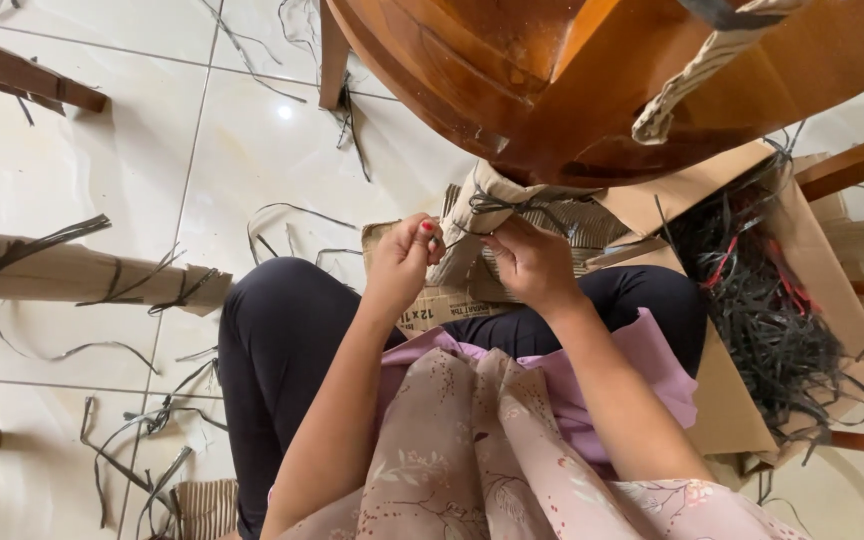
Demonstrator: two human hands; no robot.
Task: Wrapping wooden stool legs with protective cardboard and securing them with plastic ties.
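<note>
My left hand (402, 258) and my right hand (532, 262) are up in front of my knees, each pinching an end of a thin black plastic strap (500, 203). The strap is knotted around corrugated cardboard (472, 215) wrapped on a leg of the brown wooden table (512, 90). The strap's bow-like knot sits just above and between my fingers. I sit on the floor in black trousers, with a piece of cardboard lying under my hands.
A cardboard-wrapped bundle (62, 272) tied with black straps lies at the left. An open cardboard box (752, 400) full of black and red straps (767, 310) stands at the right. Loose black strap offcuts litter the white tiled floor (252, 150). Another wrapped leg (712, 62) shows at the top right.
</note>
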